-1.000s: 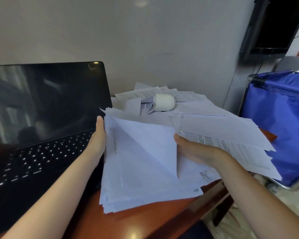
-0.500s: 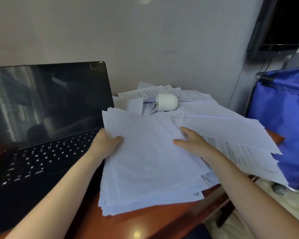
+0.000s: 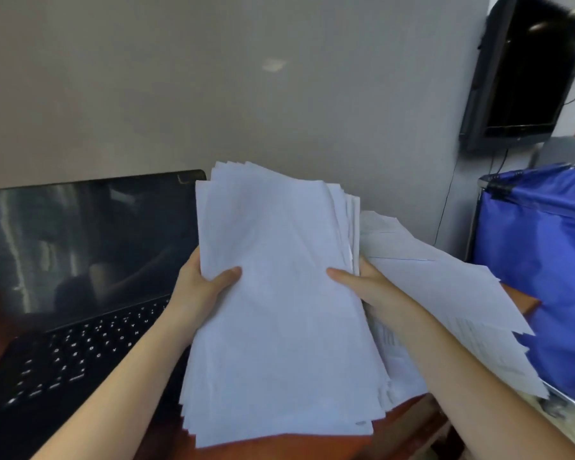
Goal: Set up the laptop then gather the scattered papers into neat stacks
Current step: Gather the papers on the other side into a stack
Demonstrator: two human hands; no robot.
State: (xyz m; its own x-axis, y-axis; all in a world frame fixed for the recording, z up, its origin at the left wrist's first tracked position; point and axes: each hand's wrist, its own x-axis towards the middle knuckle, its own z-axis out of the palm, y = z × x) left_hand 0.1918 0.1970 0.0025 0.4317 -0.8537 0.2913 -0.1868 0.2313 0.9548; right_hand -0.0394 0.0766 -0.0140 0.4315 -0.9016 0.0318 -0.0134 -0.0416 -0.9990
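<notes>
Papers [image 3: 279,310]: thick white bundle, edges uneven.

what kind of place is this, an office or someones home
Probably a small office or study corner: an open laptop on a wooden desk, a thick stack of papers, and a dark screen mounted on the wall.

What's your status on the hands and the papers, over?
Left hand and right hand both grip the stack by its sides, tilted up. Laptop open, screen dark. Loose sheets at right, not yet gathered.
</notes>
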